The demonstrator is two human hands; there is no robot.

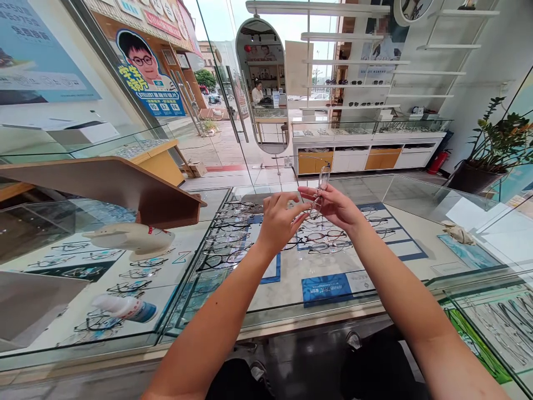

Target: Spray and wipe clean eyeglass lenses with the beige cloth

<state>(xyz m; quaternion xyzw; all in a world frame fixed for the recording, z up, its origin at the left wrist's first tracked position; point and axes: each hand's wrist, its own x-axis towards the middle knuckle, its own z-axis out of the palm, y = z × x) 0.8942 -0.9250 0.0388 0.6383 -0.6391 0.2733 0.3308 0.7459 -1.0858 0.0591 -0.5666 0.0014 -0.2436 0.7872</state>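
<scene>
- Our right hand [337, 206] grasps a pair of thin-rimmed eyeglasses with clear lenses [324, 178], held on edge above the pale, glass-edged worktop [410, 278]; our left hand [280, 218] has thumb and forefinger at the lower lens, but we cannot tell whether they pinch it or merely touch.
- If our right fingers loosened, the eyeglasses could drop onto the rows of dark and clear spectacle frames [227, 226] below and get scratched.
- Uneven pressure from our two hands could twist the slender rim or strain a hinge.
- Fingertips this close to the lens could smudge it.
- The slim temples stick out toward the far side; a careless turn could catch one.
- On the blue-and-yellow cut-out poster [160, 105] outside we read "STELLEST", with Chinese characters and the number "67" below.
- The blue-and-white printed card [327, 289] carries Chinese writing, upside down to us and too small to read surely.
- The white plastic bottle with a blue band [125, 307] has red lettering that we cannot make out.
</scene>
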